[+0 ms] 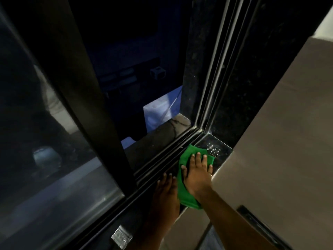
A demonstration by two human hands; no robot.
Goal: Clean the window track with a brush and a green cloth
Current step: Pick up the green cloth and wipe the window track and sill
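The green cloth [187, 195] lies on the dark stone sill [221, 150] beside the window track [167, 159]. My right hand [197, 174] lies flat on the cloth with its fingers spread, pressing it down near the sill's corner. My left hand [166, 193] rests flat on the sill just left of the cloth, fingertips at the track's edge, holding nothing. The track's dark metal rails run diagonally from lower left to the corner at upper right. No brush is in view.
The sliding window panel [54, 141] with its dark frame [100, 123] stands at the left, leaving the right part open to the dark outside. A beige wall [279, 141] borders the sill on the right. Small bright specks [213, 148] dot the sill's corner.
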